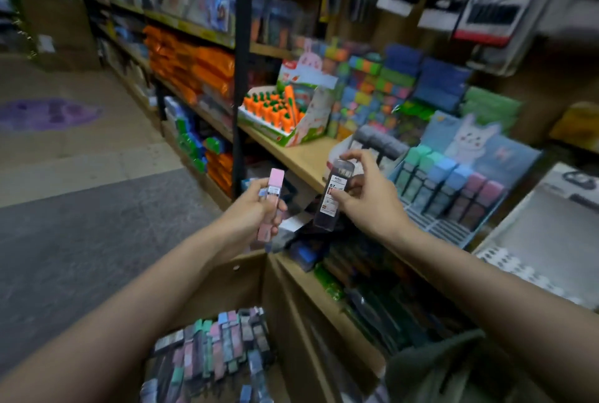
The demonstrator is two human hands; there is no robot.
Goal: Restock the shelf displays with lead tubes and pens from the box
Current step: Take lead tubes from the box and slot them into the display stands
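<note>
My left hand [256, 211] holds a pink lead tube [273, 195] upright in front of the shelf edge. To its right, my right hand [369, 195] grips a dark lead tube with a white label [334, 198], tilted slightly. Below my arms stands an open cardboard box [246, 276] with several pastel lead tubes [214, 347] packed in rows. On the wooden shelf [301, 156] to the right sits a blue cat-printed display stand [466, 175] with rows of green, blue and pink tubes.
An orange carrot-pen display box [285, 111] stands on the shelf to the left of the stand. Stacked coloured erasers [366, 85] sit behind it. A black shelf upright [241, 78] rises left of the carrots. A white tray [534, 240] lies far right. The grey aisle floor [81, 224] spreads left.
</note>
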